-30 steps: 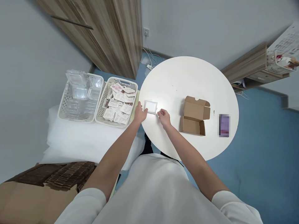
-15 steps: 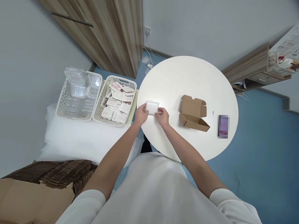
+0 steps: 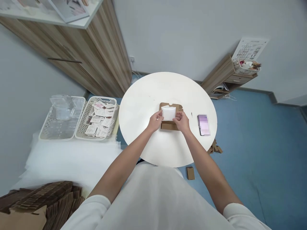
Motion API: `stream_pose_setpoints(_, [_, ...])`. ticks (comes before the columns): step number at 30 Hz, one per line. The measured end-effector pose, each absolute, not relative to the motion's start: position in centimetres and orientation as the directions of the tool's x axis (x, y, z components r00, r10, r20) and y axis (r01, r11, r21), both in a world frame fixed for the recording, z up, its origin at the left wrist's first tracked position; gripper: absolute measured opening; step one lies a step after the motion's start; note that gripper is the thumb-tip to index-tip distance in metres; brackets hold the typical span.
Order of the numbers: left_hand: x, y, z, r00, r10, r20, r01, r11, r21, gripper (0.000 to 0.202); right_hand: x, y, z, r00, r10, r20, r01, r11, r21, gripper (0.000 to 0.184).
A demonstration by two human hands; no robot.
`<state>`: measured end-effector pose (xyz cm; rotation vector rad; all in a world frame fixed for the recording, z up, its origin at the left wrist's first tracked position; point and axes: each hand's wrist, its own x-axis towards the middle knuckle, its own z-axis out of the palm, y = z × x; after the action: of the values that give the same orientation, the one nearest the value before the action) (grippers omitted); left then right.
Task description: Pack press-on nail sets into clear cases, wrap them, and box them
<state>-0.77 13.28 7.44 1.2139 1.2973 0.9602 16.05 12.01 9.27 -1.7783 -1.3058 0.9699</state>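
Between my two hands is a small flat packet in white wrapping [image 3: 169,114], held level above the open brown cardboard box [image 3: 169,126]. My left hand [image 3: 155,120] pinches the packet's left edge, and my right hand [image 3: 181,121] grips its right edge. The wrapping looks like soft foam or film; what is inside cannot be made out. Behind the packet the box's raised lid shows, while most of its interior is hidden by the packet and fingers. The box rests on the round white table [image 3: 141,95].
A purple phone-like object [image 3: 203,125], partly pixelated, lies on the table's right. At left stand a basket of clear plastic cases [image 3: 64,116] and a basket of printed cards [image 3: 99,118], above white sheets [image 3: 72,156]. Flat cardboard [image 3: 52,198] is stacked lower left; a small box [image 3: 190,173] is on the floor.
Both hands have carried the white packet from the table's left side rightward to above the open box. The camera view has shifted, with the far wall and floor boxes now showing more.
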Motion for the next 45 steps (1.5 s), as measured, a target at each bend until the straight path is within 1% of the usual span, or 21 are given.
stream_pose_setpoints(3, [1.5, 12.6, 7.0, 0.175, 0.964, -0.198, 0.162, 0.17, 0.972, 0.051, 18.5, 11.0, 8.6, 0.226, 0.951, -0.21, 0.481, -0.297, -0.825, 0.034])
stream_pose_setpoints(6, [2.4, 11.5, 6.4, 0.204, 0.95, -0.234, 0.257, 0.179, 0.95, 0.055, 19.4, 9.8, 7.6, 0.196, 0.947, -0.255, 0.513, -0.321, -0.797, 0.031])
stream_pose_setpoints(10, [2.4, 9.5, 6.0, 0.274, 0.924, -0.267, 0.428, 0.131, 0.894, 0.056, 19.4, 8.0, 6.0, 0.12, 0.954, -0.273, 0.579, -0.291, -0.762, 0.032])
stream_pose_setpoints(13, [2.5, 7.9, 5.6, 0.287, 0.905, -0.315, 0.567, 0.105, 0.817, 0.051, 19.4, 6.5, 4.8, 0.077, 0.958, -0.275, 0.655, -0.257, -0.71, 0.033])
stream_pose_setpoints(15, [2.7, 7.0, 5.2, 0.3, 0.892, -0.337, 0.623, 0.085, 0.778, 0.046, 19.4, 5.5, 4.0, 0.051, 0.956, -0.288, 0.69, -0.242, -0.682, 0.031])
stream_pose_setpoints(20, [3.1, 5.1, 4.3, 0.352, 0.87, -0.344, 0.659, 0.031, 0.752, 0.039, 19.7, 3.8, 2.6, 0.02, 0.946, -0.324, 0.734, -0.234, -0.637, 0.025])
stream_pose_setpoints(25, [3.2, 3.7, 4.0, 0.399, 0.848, -0.349, 0.694, -0.03, 0.719, 0.037, 19.9, 2.9, 2.1, -0.012, 0.948, -0.318, 0.817, -0.174, -0.55, 0.019])
stream_pose_setpoints(31, [2.9, 2.0, 4.0, 0.405, 0.814, -0.417, 0.755, -0.04, 0.655, 0.036, 19.6, 1.4, 1.5, -0.079, 0.935, -0.346, 0.886, -0.093, -0.453, 0.016])
stream_pose_setpoints(34, [2.9, 1.4, 3.8, 0.392, 0.823, -0.411, 0.767, -0.046, 0.639, 0.031, 19.4, 0.6, 1.5, -0.101, 0.933, -0.346, 0.887, -0.073, -0.456, 0.014])
stream_pose_setpoints(36, [2.8, 1.1, 3.7, 0.372, 0.858, -0.354, 0.76, -0.062, 0.647, 0.031, 19.5, 0.2, 1.6, -0.114, 0.939, -0.323, 0.876, -0.058, -0.478, 0.013])
stream_pose_setpoints(40, [2.4, 0.6, 3.6, 0.339, 0.92, -0.195, 0.716, -0.119, 0.687, 0.032, 20.1, -0.4, 1.9, -0.111, 0.971, -0.211, 0.794, -0.041, -0.607, 0.017])
stream_pose_setpoints(42, [2.2, 0.5, 3.6, 0.315, 0.933, -0.175, 0.712, -0.11, 0.693, 0.028, 20.6, -0.6, 2.0, -0.086, 0.981, -0.174, 0.738, -0.054, -0.673, 0.017])
stream_pose_setpoints(45, [1.7, 0.5, 3.6, 0.274, 0.948, -0.16, 0.714, -0.089, 0.695, 0.022, 21.4, -0.7, 2.1, -0.037, 0.992, -0.117, 0.675, -0.062, -0.735, 0.016])
